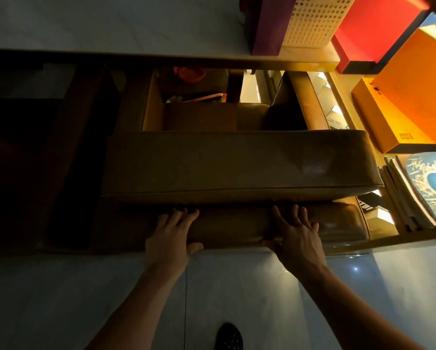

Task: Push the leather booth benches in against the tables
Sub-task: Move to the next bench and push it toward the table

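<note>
A brown leather booth bench (237,165) lies below me, its padded seat wide and its backrest top (232,226) nearest me. My left hand (171,236) rests flat on the backrest top, fingers spread over it and thumb on its near edge. My right hand (296,236) is planted the same way further right. A second leather bench (212,116) shows beyond, partly under the pale table top (111,24). The table's front edge (161,59) crosses the view above the benches.
A white perforated basket (318,18), a purple box (270,24), a red box (373,29) and orange boxes (409,97) crowd the upper right. Stacked printed sheets (429,185) lie at the right. Grey tiled floor (85,299) is near me, with my dark shoe (228,337).
</note>
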A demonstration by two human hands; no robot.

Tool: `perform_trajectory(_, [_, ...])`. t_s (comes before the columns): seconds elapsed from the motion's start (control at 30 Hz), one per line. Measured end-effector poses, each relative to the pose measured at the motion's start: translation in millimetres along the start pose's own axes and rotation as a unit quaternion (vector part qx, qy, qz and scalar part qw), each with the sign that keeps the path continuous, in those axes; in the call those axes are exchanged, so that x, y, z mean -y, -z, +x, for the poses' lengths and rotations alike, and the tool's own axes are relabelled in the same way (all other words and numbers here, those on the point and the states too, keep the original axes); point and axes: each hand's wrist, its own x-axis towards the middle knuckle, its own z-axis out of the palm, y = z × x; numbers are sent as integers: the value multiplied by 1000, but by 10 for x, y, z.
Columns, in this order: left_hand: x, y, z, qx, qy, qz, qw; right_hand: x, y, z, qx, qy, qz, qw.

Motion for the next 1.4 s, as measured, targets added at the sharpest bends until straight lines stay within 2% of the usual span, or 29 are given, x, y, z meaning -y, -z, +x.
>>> perform_trajectory(0.6, [-64,6,64,0,18,-8,1000,-24,37,54,-4,5,6,1000])
perform_trajectory(1.4, [-213,141,10,35,48,-19,998,-57,140,-13,14,22,22,999])
